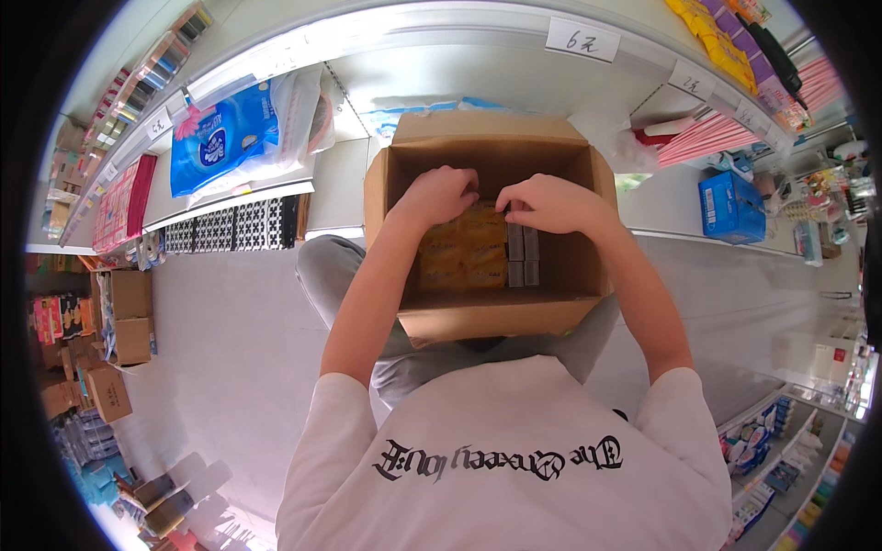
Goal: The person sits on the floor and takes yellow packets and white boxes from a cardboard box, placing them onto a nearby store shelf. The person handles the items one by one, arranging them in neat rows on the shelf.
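An open cardboard box (572,268) stands before me between my knees, its flaps folded outward. Inside, yellow plastic-wrapped packs (462,255) lie in rows on the left. Beside them on the right is a short double column of small grey boxes (522,255). My left hand (444,196) reaches into the box over the far end of the yellow packs, fingers curled down. Across from it, my right hand (541,203) bends its fingers above the far end of the grey boxes. Whether either hand grips something is hidden by the fingers.
A white shelf (337,172) runs behind the box, with a blue tissue pack (224,134) to the left. A shelf rail with price cards (582,39) overhangs the box. To the right sit pink-striped sticks (710,138) and a blue carton (732,206). Cardboard cartons (131,317) stand at left.
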The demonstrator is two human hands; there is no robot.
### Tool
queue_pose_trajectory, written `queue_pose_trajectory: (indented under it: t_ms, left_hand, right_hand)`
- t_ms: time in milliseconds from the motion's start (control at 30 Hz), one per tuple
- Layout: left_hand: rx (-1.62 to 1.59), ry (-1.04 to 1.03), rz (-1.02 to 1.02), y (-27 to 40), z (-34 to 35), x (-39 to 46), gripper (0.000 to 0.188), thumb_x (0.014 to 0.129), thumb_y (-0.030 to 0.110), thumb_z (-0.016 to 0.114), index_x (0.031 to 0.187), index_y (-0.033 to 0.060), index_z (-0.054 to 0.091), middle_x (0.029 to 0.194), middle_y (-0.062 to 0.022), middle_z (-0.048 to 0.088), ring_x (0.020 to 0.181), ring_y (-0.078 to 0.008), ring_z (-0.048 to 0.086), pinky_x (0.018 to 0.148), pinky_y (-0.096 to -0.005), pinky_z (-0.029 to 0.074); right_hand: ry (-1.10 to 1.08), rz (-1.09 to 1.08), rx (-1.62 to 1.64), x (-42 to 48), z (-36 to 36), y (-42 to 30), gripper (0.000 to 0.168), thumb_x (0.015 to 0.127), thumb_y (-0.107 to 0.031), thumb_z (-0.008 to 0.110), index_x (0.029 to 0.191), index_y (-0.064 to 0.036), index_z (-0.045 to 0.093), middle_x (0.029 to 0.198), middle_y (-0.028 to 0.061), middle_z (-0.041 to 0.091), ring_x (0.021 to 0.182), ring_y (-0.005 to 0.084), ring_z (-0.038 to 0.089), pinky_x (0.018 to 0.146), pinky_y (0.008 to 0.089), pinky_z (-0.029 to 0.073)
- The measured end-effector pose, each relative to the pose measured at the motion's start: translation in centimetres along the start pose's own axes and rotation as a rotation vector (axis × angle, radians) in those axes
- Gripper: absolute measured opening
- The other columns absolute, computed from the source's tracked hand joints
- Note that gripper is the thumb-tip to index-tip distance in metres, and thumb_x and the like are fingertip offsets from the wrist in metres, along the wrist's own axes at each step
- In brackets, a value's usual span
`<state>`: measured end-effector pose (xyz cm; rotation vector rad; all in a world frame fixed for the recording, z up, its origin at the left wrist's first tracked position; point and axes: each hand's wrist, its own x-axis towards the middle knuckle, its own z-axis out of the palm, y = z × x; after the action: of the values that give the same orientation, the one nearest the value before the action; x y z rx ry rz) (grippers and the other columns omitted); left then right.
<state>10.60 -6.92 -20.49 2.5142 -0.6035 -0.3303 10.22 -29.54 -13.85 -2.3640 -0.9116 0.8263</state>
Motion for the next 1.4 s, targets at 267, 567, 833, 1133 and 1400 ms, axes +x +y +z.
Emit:
queue_pose_trajectory:
  t_ms: [267,567,833,1133,1400]
  left_hand:
    - [0.311,-0.258,-0.114,1.3,1.5,0.6,0.026,0.088,0.024,0.065,0.109,0.0101,0.068,0.103,-0.0151,0.072,0.099,-0.0349,0.068,0.083,-0.0452,0.055]
    - [0.483,-0.625,-0.175,-1.3,8.5,7.5,0.038,0.087,0.024,0.064,0.123,0.0114,0.068,0.121,-0.0158,0.069,0.111,-0.0314,0.067,0.089,-0.0435,0.055]
    - [0.147,-0.395,-0.476,-9.9,14.9,5.0,0.042,0.086,0.027,0.067,0.124,0.0100,0.066,0.123,-0.0165,0.067,0.114,-0.0325,0.065,0.094,-0.0433,0.054]
    - [0.428,-0.304,-0.425,-10.9,16.6,3.8,0.032,0.083,0.019,0.072,0.113,0.0084,0.071,0.114,-0.0181,0.069,0.108,-0.0321,0.068,0.089,-0.0431,0.056]
    - [0.475,-0.578,0.017,-1.3,7.0,7.1,0.038,0.072,0.024,0.080,0.107,0.0107,0.073,0.102,-0.0131,0.073,0.102,-0.0314,0.069,0.083,-0.0433,0.057]
  right_hand:
    - [-0.027,0.284,-0.121,2.4,4.8,5.4,0.029,0.086,-0.012,0.058,0.112,-0.008,0.070,0.110,0.0179,0.070,0.105,0.0360,0.066,0.091,0.0445,0.053]
    - [0.049,0.214,-0.045,1.8,5.5,7.4,0.036,0.085,-0.010,0.057,0.120,-0.006,0.067,0.110,0.0197,0.070,0.105,0.0370,0.066,0.091,0.0450,0.053]
    - [0.064,0.184,-0.007,2.1,5.7,7.8,0.038,0.085,-0.011,0.058,0.123,-0.005,0.065,0.106,0.0214,0.071,0.101,0.0365,0.067,0.090,0.0447,0.053]
    - [0.068,0.213,0.032,1.8,5.0,7.3,0.036,0.088,-0.013,0.058,0.122,-0.006,0.065,0.108,0.0181,0.071,0.103,0.0351,0.066,0.090,0.0439,0.053]
    - [0.173,0.178,0.077,1.9,4.9,8.0,0.043,0.089,-0.029,0.069,0.122,-0.003,0.065,0.103,0.0178,0.072,0.098,0.0325,0.068,0.087,0.0403,0.053]
